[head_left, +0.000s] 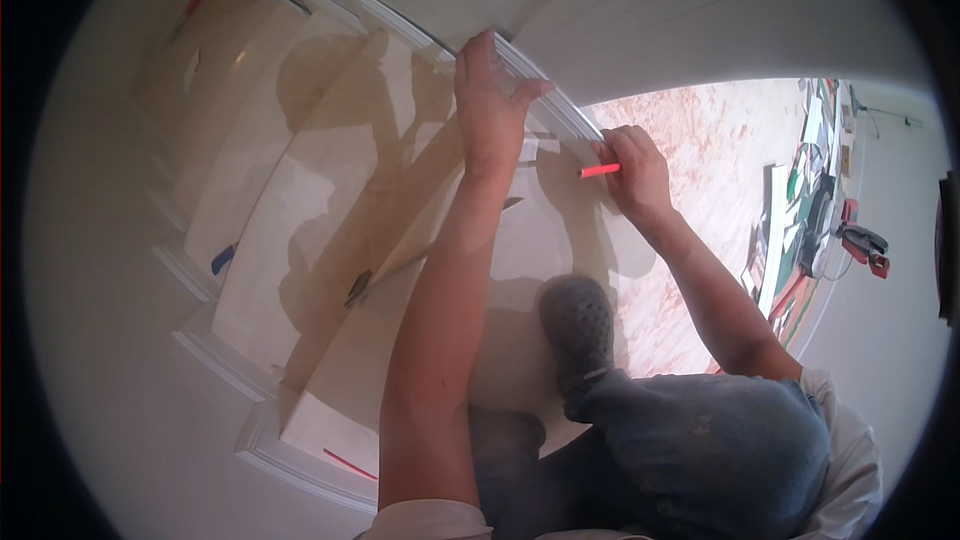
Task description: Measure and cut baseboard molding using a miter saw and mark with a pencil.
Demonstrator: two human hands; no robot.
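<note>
A short length of white grooved skirting moulding [560,105] stands against the wall at the side of the stairs. My left hand [487,90] is closed over its upper part, thumb on the front face and fingers over the top edge. At the lower right end of the moulding is my right hand [637,168], closed round a red pencil [600,171] that points left. Its fingertips are at the moulding's end. Below my hands lies a pale stair tread [480,270], partly in the shadow of my arms.
More pale treads [300,170] step up to the left, edged by white skirting [255,455]. A dark-ended tool [358,287], a blue object [223,259] and a thin red stick [350,464] lie on them. Offcuts [775,230] and a red-and-black tool [865,245] lie at right.
</note>
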